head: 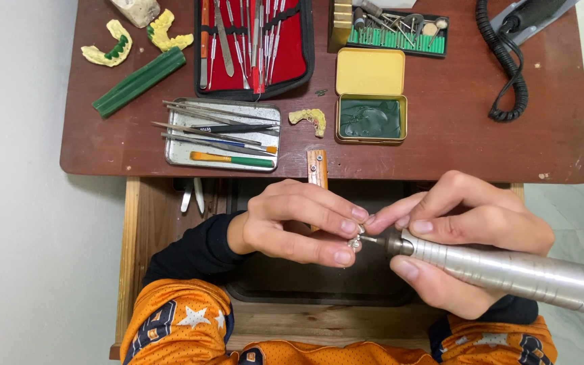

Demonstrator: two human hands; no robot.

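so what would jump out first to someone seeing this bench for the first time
Low in the middle, the right hand holds a silver rotary handpiece to a small metal piece pinched in the left hand. Behind them on the brown table, a red-lined instrument case lies open beside a tin of green wax.

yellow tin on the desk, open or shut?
Open: the yellow tin's lid is flipped back flat, and green wax shows inside the base.
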